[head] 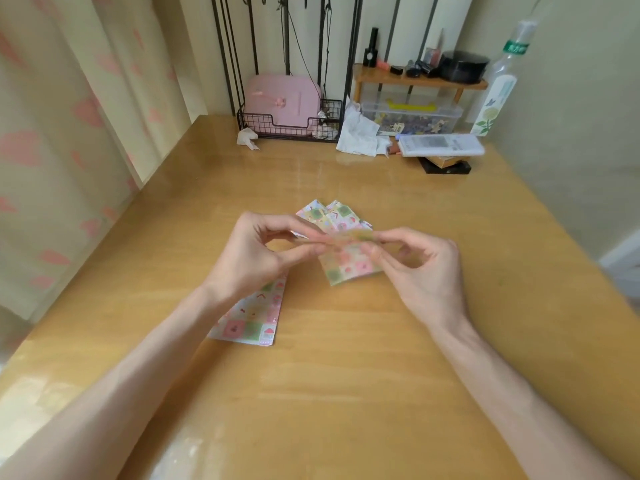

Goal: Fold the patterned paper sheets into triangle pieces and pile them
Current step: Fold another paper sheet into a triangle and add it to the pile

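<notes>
left hand (256, 252) pinches patterned sheet (349, 265) | right hand (420, 268) pinches same sheet

We saw a glossy wooden table (346, 393), pink-hearted curtains (52, 150) to our left and a plain cream wall (571, 116) to our right. Soft light gleamed on the tabletop; a small wooden shelf (398, 79) stood at its back.
</notes>
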